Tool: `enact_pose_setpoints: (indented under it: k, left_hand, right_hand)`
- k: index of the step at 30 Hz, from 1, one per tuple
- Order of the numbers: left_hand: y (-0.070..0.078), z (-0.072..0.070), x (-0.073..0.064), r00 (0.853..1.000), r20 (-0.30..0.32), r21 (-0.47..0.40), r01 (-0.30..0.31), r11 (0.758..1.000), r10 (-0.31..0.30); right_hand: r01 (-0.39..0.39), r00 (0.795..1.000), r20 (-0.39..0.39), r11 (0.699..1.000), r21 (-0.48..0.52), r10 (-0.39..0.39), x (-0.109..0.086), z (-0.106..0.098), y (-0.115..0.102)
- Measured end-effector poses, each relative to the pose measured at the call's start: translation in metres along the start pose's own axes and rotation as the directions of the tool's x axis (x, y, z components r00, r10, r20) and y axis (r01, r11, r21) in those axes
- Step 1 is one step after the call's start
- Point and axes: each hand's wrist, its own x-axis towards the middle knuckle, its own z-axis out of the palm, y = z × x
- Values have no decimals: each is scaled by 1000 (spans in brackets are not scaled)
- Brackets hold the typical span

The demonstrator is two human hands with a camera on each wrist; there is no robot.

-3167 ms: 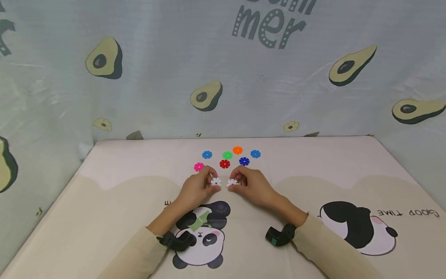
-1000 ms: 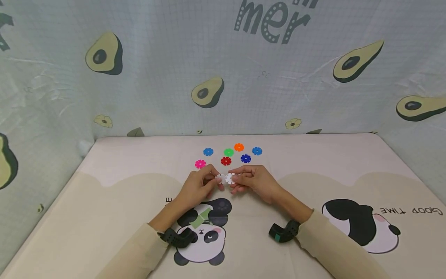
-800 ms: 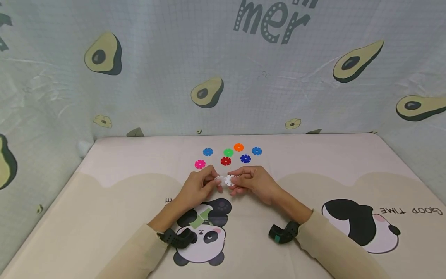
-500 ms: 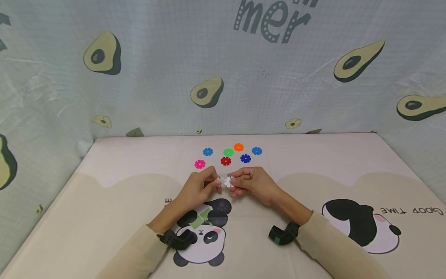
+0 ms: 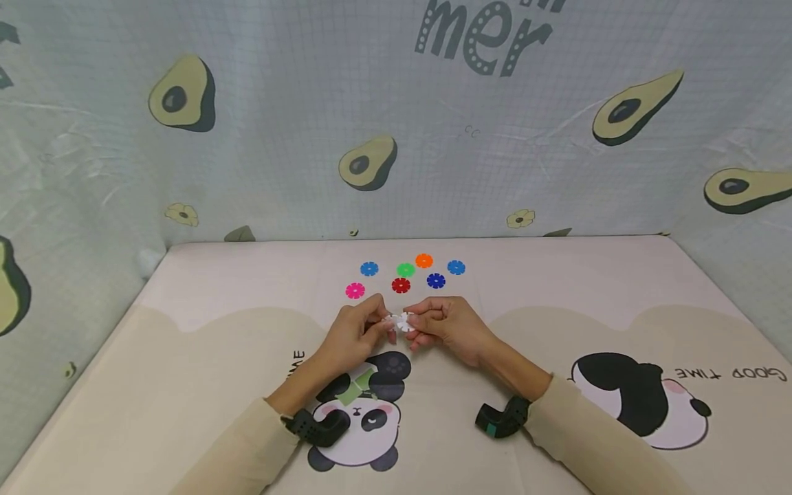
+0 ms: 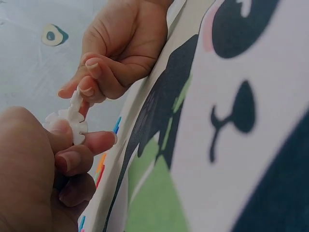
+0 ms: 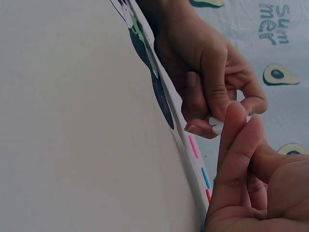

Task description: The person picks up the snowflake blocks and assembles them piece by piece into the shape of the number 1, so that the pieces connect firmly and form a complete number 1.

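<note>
In the head view my left hand [image 5: 354, 335] and right hand [image 5: 452, 331] meet over the middle of the table. Each pinches a white notched snowflake disc between thumb and fingers. The right-hand disc [image 5: 405, 322] faces the camera, its edge against the other disc. Much of the left-hand disc [image 6: 77, 126] is covered by the left thumb in the left wrist view. There the two discs stand at an angle to each other, edges engaged. In the right wrist view only a small white piece [image 7: 217, 125] shows between the fingertips.
Beyond the hands lie several loose snowflake discs: pink [image 5: 355, 291], red [image 5: 401, 285], green [image 5: 405, 270], orange [image 5: 424, 260], dark blue [image 5: 436, 280] and two lighter blue ones, left [image 5: 369, 269] and right [image 5: 456, 267]. A printed cloth [image 5: 204, 392] covers the table; a curtain [image 5: 278, 137] hangs behind.
About three seconds ago the white discs were held apart; now they meet at their edges. The right hand has turned its disc. Over the last second the hands have barely shifted.
</note>
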Motion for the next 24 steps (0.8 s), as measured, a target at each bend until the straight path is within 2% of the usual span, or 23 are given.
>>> enact_pose_setpoints:
  k: [4, 8, 14, 19, 24]
  left_hand:
    - [0, 0, 0, 1000, -11, -5, -5, 1000, 5]
    - [0, 1, 0, 1000, -17, 10, -2, 1000, 2]
    - [-2, 3, -1, 999, -34, 38, 36, 999, -35]
    - [-2, 3, 0, 996, -75, 100, 61, 993, -54]
    - [0, 3, 0, 994, -68, 112, 94, 989, -87]
  right_hand:
    - [5, 1000, -1, 1000, 11, -5, 1, 1, 1]
    - [6, 1000, -12, 1000, -20, -6, 1, 1, 1]
    - [0, 999, -36, 993, -115, -4, 1, -1, -2]
    - [-23, 999, -28, 992, -125, 19, 2, -5, -6]
    - [-29, 999, -39, 994, -107, 25, 1, -8, -8]
